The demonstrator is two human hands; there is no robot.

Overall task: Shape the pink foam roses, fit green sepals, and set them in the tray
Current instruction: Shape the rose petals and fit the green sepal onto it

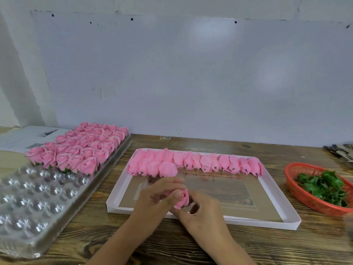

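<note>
A pink foam rose (183,200) is held between both hands above the near edge of the shallow white box (248,220). My left hand (158,199) pinches its upper petals with thumb and fingers. My right hand (202,211) grips its base from below. Several closed pink rosebuds (193,163) lie in rows along the box's far side. A clear plastic tray (38,199) at the left holds several opened roses with green sepals (80,150) in its far half. Green sepals (322,186) fill a red basket (309,203) at the right.
Everything sits on a wooden table (191,245) against a pale wall. Newspaper (24,137) lies behind the clear tray at the far left. A stack of flat card pieces (342,152) sits at the far right edge.
</note>
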